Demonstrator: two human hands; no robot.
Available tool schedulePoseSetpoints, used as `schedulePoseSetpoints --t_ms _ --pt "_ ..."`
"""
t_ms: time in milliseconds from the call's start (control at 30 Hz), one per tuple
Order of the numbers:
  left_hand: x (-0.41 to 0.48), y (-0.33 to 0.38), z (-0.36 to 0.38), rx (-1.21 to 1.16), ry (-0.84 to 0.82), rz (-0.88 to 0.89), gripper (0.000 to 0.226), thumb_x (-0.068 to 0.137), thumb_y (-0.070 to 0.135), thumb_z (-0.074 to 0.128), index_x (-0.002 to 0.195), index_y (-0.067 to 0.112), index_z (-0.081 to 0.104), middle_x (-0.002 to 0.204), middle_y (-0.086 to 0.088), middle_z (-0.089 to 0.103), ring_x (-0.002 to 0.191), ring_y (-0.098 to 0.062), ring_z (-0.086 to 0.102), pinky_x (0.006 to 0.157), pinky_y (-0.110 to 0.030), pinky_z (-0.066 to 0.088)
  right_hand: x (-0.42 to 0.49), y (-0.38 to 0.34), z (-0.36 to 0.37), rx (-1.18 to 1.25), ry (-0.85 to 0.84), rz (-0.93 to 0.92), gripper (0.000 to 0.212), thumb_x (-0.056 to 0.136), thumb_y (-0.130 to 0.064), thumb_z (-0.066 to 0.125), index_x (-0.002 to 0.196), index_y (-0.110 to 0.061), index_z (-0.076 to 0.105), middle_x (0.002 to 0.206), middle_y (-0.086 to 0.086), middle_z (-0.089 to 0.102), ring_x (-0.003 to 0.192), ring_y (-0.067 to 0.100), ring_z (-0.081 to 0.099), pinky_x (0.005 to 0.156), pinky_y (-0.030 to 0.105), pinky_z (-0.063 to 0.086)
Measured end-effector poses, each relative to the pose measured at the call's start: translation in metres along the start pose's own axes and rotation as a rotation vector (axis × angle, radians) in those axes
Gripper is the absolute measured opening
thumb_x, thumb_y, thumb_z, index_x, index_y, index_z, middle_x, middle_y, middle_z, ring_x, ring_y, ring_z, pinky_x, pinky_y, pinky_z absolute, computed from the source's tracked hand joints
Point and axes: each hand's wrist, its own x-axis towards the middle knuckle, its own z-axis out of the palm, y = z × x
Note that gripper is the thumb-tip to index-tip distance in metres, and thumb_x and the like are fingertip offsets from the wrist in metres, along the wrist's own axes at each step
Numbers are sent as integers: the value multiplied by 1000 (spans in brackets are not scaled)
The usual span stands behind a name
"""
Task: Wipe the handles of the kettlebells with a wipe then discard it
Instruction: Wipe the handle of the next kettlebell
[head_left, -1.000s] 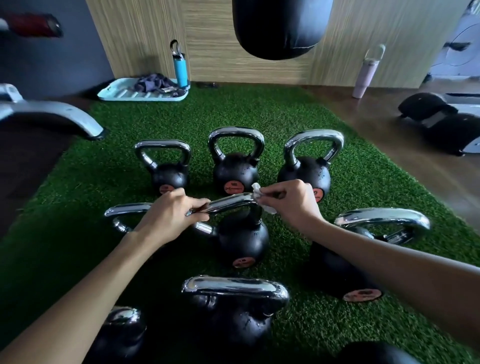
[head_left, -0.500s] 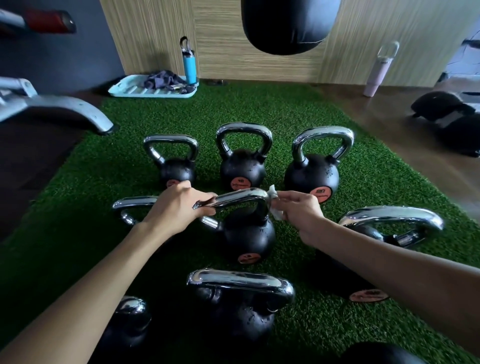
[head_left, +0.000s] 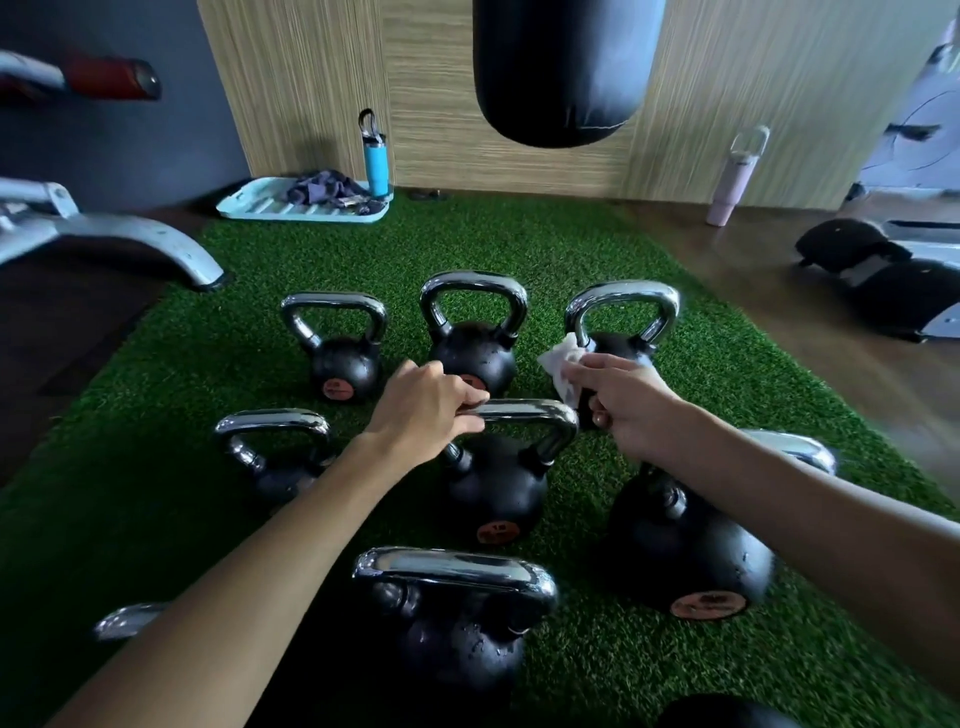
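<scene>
Now, on the turf (head_left: 623, 260), the middle kettlebell (head_left: 496, 493) has its handle (head_left: 535, 413) running left to right; your left grip (head_left: 423, 410) clasps its left end, while your right grip (head_left: 628, 405) pinches the wipe (head_left: 563, 371) just beyond its right end.

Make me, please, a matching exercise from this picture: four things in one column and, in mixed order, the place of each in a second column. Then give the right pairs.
Things
1. wipe
2. centre kettlebell handle
3. blue bottle
4. pink bottle

Places
A. on the wooden floor, right of the green turf
B. gripped by the left hand
C. at the pale tray
D. pinched in the right hand

Pairs: 1-D, 2-B, 3-C, 4-A
</scene>
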Motion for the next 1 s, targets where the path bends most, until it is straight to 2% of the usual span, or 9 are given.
schedulePoseSetpoints --t_ms 100,167,267,367,533,667,800,900,1000 --pt "-1 1 -4 -265 92 -20 35 86 45 75 120 35 73 103 3 77 80 3 60 77 -14 42 -8 -12 2 -43 -83 21 15 79 -24 83 91 -27 74 100 2 75 84 15 58 60 25 41" --pt "-6 1 -7 -608 222 -53 40 80 33 84 117 22 76 94 5 78 66 10 62 60 -1 36 -14 -17 4 -97 -139 -19 16 79 -23 82 93 -25 75 93 -3 72 74 8 55 62 22 40" --pt "-12 9 -14 -792 324 13 53 77 29 85 126 15 70 99 17 73 64 15 59 61 2 37 -16 -19 14 -167 -178 -102 26 73 -28 87 96 -21 77 84 -7 68 65 5 49 58 23 34" --pt "-13 11 -18 -746 342 68 57 77 42 82 126 15 69 122 17 64 90 25 58 81 0 42 -18 -21 29 -224 -223 -145 22 75 -26 86 92 -18 75 84 -5 71 66 6 52 56 23 37" --pt "-18 -14 -11 -614 371 -29 57 76 58 73 119 20 74 75 14 69 46 -7 48 45 -16 32 -20 -22 48 -298 -274 -224 20 82 -27 81 97 -14 79 88 -6 74 61 -2 54 57 17 40" --pt "-29 -46 -3 -693 311 -142 43 82 40 80 119 20 74 81 19 74 40 1 41 42 -14 25 -4 -15 53 -949 -132 -659 28 78 -38 83 105 -32 78 102 -10 76 98 10 67 82 26 53" --pt "-35 -58 5 -680 183 -165 44 83 47 78 122 27 73 93 14 77 47 1 47 44 -16 29 -2 -12 75 -1526 -237 -828 39 84 -50 74 118 -32 69 115 -2 68 122 22 48 99 38 37" --pt "-29 -48 9 -633 110 -135 35 87 42 76 118 27 75 84 26 71 38 -4 38 41 -13 25 1 -10 76 -1626 -240 -860 38 89 -54 66 120 -33 66 120 -4 66 127 19 47 107 37 31" --pt "-19 -31 11 -470 95 -41 44 86 60 67 120 33 74 94 7 78 65 -4 50 62 -19 44 -1 -4 53 -1585 -210 -873 37 90 -57 62 121 -35 66 118 -3 66 123 17 50 104 37 32"
